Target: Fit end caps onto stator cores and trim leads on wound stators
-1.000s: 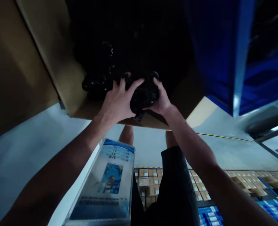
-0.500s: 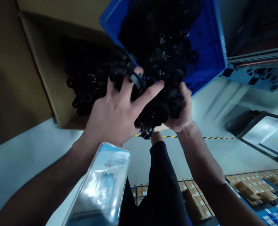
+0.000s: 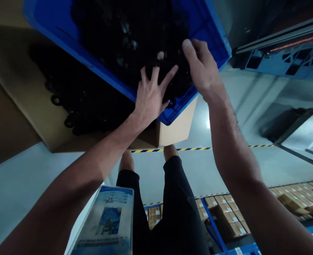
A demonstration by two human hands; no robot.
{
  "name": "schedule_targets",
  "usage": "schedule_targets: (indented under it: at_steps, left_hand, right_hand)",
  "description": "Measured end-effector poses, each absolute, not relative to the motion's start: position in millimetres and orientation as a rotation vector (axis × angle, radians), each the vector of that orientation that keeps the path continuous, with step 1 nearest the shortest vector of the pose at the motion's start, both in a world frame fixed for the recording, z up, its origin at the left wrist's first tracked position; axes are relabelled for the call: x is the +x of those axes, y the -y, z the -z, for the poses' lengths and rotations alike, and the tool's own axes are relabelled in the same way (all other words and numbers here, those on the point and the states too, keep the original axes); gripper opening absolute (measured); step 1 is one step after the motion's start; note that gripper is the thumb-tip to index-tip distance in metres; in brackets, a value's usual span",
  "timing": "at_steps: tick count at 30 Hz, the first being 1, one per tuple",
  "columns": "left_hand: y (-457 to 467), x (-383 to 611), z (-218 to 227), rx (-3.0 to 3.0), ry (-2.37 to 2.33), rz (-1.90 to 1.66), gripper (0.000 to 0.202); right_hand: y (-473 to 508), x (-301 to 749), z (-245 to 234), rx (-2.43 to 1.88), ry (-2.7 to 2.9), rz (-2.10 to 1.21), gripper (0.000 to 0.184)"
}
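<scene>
My left hand (image 3: 149, 94) has its fingers spread over a heap of dark black parts (image 3: 119, 53) in a blue plastic bin (image 3: 98, 72). At the bin's right side, my right hand (image 3: 204, 69) is closed, its thumb near the bent fingers. Whatever lies in that grip is hidden against the dark heap. More black parts (image 3: 92, 102), some with ring-shaped ends, lie in the cardboard box (image 3: 21, 92) at left. The blue bin tilts across the box's right part. The parts' exact kind is too dark to make out.
A clear-covered card (image 3: 108, 219) hangs in front of my body. Behind my legs, yellow-black tape (image 3: 148, 151) marks the floor. Cartons (image 3: 230, 223) stand on a blue rack at lower right. A metal-framed cart (image 3: 302, 134) and blue crates (image 3: 286, 60) are at right.
Both hands have moved up with the black parts they held, into the blue bin. My left fingers now spread over the heap. The bin appears further left and nearer in view.
</scene>
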State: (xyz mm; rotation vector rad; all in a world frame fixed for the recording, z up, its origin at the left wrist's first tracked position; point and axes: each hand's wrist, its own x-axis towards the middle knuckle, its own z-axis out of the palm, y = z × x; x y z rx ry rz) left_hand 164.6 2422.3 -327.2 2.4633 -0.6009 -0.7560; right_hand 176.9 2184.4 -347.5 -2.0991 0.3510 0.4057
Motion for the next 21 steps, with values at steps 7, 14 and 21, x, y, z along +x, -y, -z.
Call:
schedule_targets:
  at_steps: [7, 14, 21]
  left_hand:
    - [-2429.2, 102.1, 314.7, 2.492, 0.688, 0.764, 0.081]
    - [-2450.7, 162.3, 292.1, 2.410, 0.689, 0.728, 0.065]
    - [-2493.3, 121.2, 272.3, 2.295, 0.524, 0.634, 0.043]
  right_hand:
    - [-2196.8, 145.7, 314.1, -2.365, -0.156, -0.208, 0.053]
    - [-2194.5, 127.1, 327.5, -2.415, -0.125, -0.285, 0.033]
    - [-2291.1, 57.7, 252.3, -2.064, -0.043, -0.004, 0.031]
